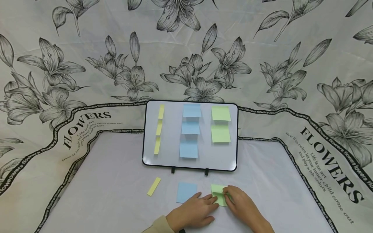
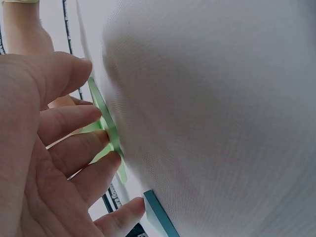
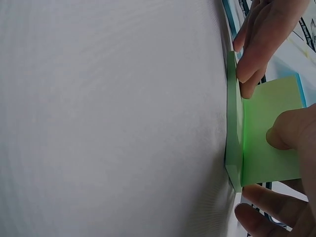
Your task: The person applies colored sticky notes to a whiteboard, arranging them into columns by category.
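A pad of green sticky notes lies on the cloth in front of the whiteboard. My left hand holds the pad down, its fairly straight fingertips on the pad's near left part. In the right wrist view the top green sticky note stands lifted from the pad at an angle, still joined along one edge. My right hand pinches that note by its free side, thumb on one face and fingers behind. Just left of the green pad, a blue sticky note pad is close to my left fingers.
A black-framed whiteboard stands behind the pads on two small feet. It bears columns of yellow strips, blue notes and green notes. A yellow strip pad lies at the left. A floral cloth hangs behind.
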`<state>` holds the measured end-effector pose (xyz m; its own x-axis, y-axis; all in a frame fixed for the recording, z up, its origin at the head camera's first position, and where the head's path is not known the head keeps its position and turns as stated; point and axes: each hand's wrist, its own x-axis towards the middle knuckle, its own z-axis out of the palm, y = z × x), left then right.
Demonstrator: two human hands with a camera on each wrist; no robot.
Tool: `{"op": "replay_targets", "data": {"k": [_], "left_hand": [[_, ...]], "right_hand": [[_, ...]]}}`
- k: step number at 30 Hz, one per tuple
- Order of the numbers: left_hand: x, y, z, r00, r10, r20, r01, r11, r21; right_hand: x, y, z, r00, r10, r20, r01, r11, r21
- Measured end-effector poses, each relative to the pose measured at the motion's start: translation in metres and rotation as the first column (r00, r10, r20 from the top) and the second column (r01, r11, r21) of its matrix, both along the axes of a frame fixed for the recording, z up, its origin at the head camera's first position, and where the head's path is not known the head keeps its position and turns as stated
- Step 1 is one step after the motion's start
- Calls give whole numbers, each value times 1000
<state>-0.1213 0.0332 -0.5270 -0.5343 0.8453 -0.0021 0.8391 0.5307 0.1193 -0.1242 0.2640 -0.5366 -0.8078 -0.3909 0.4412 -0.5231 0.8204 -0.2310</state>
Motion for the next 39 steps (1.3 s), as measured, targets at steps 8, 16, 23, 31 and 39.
{"op": "replay_targets", "data": {"k": [8, 16, 23, 31, 39], "left_hand": [[0, 2, 4, 1000, 15, 8, -15, 999, -30], [-3, 7, 5, 999, 38, -5, -38, 999, -38], [-4, 9, 11, 997, 54, 62, -52, 998, -47], [-3, 10, 11, 995, 71, 65, -67, 996, -56], [-4, 8, 13, 993, 55, 104, -50, 997, -53]], "right_hand": [[-3, 0, 4, 999, -24, -32, 24, 1000, -6], [-11, 1, 4, 998, -25, -63, 23, 999, -24], [-19, 1, 8, 998, -47, 48, 49, 998, -45], [-32, 2, 9, 1000, 2, -10, -3, 998, -60], [-41, 0, 15, 995, -22, 95, 28, 998, -64]]}}
